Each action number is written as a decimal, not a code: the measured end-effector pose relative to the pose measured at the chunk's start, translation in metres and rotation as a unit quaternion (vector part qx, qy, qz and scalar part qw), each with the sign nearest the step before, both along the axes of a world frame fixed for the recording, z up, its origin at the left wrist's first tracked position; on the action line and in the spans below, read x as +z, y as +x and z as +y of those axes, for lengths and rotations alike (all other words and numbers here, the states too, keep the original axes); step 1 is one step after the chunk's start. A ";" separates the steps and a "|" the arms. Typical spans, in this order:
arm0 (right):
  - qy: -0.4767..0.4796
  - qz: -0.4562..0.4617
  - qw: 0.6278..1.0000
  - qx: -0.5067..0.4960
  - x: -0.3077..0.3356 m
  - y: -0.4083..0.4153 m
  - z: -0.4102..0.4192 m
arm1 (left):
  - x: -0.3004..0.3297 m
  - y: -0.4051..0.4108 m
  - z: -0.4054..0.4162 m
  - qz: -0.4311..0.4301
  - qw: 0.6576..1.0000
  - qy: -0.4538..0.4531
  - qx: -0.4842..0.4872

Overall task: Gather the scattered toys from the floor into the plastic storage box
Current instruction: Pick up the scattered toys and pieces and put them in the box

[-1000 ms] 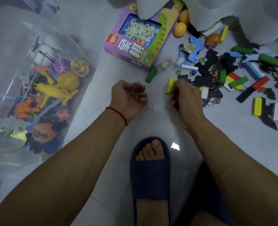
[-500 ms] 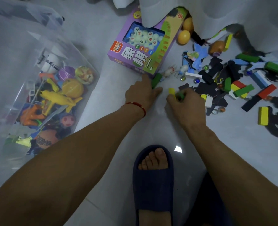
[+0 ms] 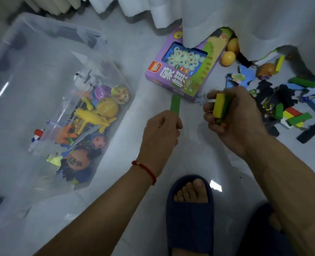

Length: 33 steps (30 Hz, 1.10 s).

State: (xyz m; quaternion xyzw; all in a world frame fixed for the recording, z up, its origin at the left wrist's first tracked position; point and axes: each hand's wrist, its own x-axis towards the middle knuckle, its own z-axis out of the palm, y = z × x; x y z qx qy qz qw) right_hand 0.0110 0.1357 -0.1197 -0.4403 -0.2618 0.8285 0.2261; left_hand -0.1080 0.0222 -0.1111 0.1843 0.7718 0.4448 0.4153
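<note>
The clear plastic storage box (image 3: 24, 52) stands at the left, with several toys piled in its near right corner. My left hand (image 3: 161, 130) grips one end of a green block (image 3: 175, 105), which sticks out toward the purple game box (image 3: 182, 78). My right hand (image 3: 232, 115) is raised above the floor and holds a yellow block (image 3: 219, 105) together with a green one and some small marbles. Scattered blocks and dark puzzle pieces (image 3: 291, 108) lie on the floor to the right.
A white curtain (image 3: 254, 21) hangs over the far edge of the toy pile and the purple game box. Two yellow egg-shaped toys (image 3: 227, 58) lie beside that box. My foot in a dark blue slipper (image 3: 190, 215) rests on the pale tiled floor below my hands.
Both hands have lifted off the floor. The left one has taken up the green block from beside the game box; the right one has picked up the yellow block.
</note>
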 end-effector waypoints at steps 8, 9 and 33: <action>-0.096 0.226 0.965 0.092 0.132 -0.150 -0.011 | 0.155 -0.104 -0.024 -0.263 0.899 0.228 0.264; -0.101 0.231 0.960 0.122 0.145 -0.170 -0.016 | 0.164 -0.117 -0.028 -0.251 0.886 0.246 0.304; 0.340 -0.430 0.746 0.378 0.043 0.067 0.050 | 0.016 0.006 0.033 0.052 0.994 0.096 0.011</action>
